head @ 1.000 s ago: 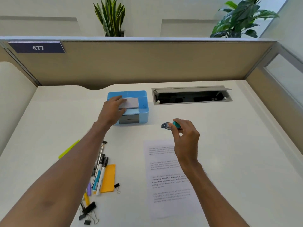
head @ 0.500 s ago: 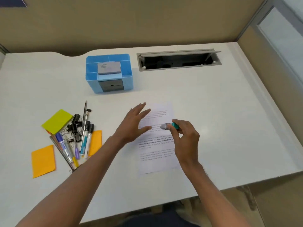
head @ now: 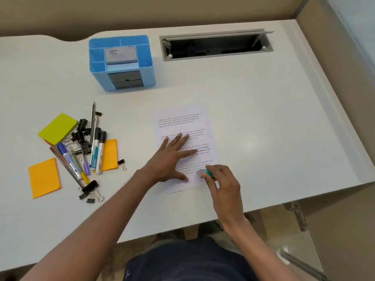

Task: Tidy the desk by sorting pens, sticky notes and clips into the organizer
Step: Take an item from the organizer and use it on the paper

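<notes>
Right hand point(head: 225, 186) pinching teal item point(head: 209, 173), organizer point(head: 98, 78) — grey pad point(head: 120, 55) (centre)

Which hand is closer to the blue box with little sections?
Left. The left hand lies flat on the printed white paper sheet, nearer the blue plastic organizer box. The right hand sits farther off, at the sheet's near corner, pinching a small teal-and-silver object.

Left hand point(head: 172, 159): palm down, laid flat, fingers straight and spread, thumb splayed; bare forearm angled in from lower left. Right hand point(head: 223, 185): fingers curled, tips pinching a small teal-and-silver object point(head: 206, 173); bare forearm angled in from lower right. Hands close, not touching.
</notes>
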